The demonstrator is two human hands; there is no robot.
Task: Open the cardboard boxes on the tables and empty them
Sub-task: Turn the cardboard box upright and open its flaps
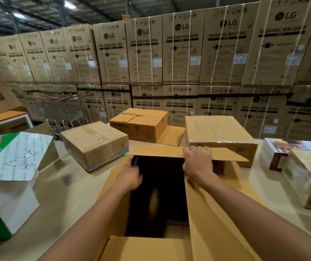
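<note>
Flaps are spread on the open box [207, 213] at near centre of the table [66, 185], right in front of you. Your R hand [198, 162] is on its far flap [160, 151]: fingers lie over the top and the thumb hooks at the near edge, so it pinches the cardboard. Your L hand [130, 176] reaches in by the box's left wall. Its fingers are blurred and sunk in the dark, so can't tell if they hold anything. Inside is dark stuff w/ a pale tan patch [153, 202]; can't tell what it is. Beyond it on the same table sit 3 more: left closed box [94, 146] w/ clear tape on top, mid closed box [139, 123] on a flat cardboard sheet [171, 136], and right closed box [218, 132], taped, just behind the far flap. At near left a green-and-white box [5, 194] has its flap up, handwriting on it. At right, white printed packs [283, 153] stand beside a plastic-wrapped carton [301, 176]. Far left: shopping carts [62, 106]. Along the far side, washing-machine cartons [181, 53] are stacked 2 rows high.
</note>
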